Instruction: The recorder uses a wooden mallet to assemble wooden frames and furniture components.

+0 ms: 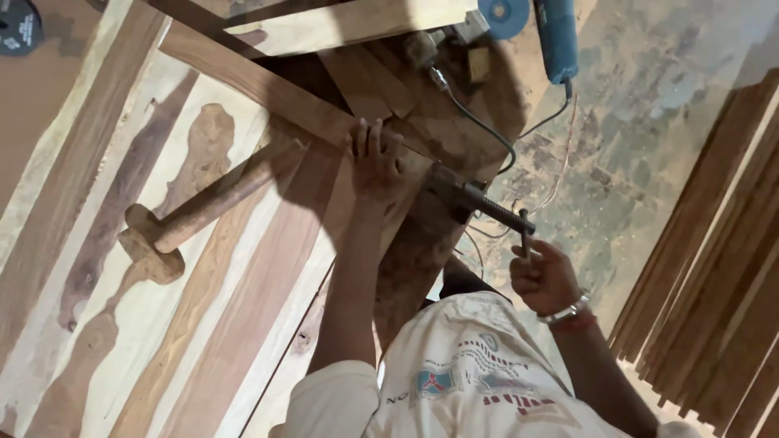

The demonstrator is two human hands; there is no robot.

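**Clamp on the glued-up boards: steel, stiff, grip it by the crossbar**

Clamp sits at the near edge of the wood panel, its dark screw running out twd the floor side, w/ a short crossbar handle at the end. Right hand is curled closed around that crossbar, wristband showing just below. Left hand lies flat, fingers spread, pressing on the boards right beside the clamp head; it holds nothing, just bears down.

Handling, as a judgement: clamp is steel, so heavy for its size, rigid, no give. Screw threads look rough, prob. greasy or dusty, poor place to hold. Crossbar is the right grip pt: thin, so it bites the palm, but gives leverage for turning. Cannot tell how far the jaw closes on the wood; the head is partly in shadow.

Panel is long planks edge to edge, pale and brown streaks; stiff, heavy, not fragile, but the edges could dent under the steel.

Also around: wooden mallet lying on the panel, well apart from both hands. Blue power tool at top, its cord trailing past the clamp. Stack of slats leaning at right.
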